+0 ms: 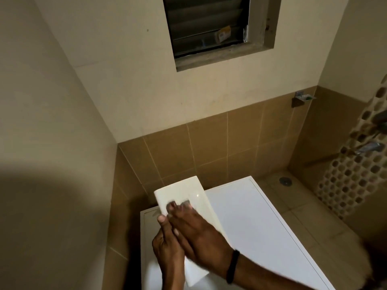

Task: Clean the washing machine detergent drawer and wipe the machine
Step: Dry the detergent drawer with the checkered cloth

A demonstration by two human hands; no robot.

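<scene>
A long white detergent drawer (pixel 188 191) is held up above the white top of the washing machine (pixel 251 216), its smooth underside facing me. My left hand (pixel 167 248) grips its left edge from below, thumb up along the side. My right hand (pixel 199 229) lies across the drawer's flat face with fingers stretched out and blurred, fingertips pressing on the surface. A black band sits on the right wrist. No cloth shows under the fingers.
The machine stands in a corner against brown tiled walls (pixel 209 147). A louvred window (pixel 207 26) is above. To the right are a tiled floor with a drain (pixel 285 181), a wall soap holder (pixel 303 98) and a patterned curtain (pixel 356 174).
</scene>
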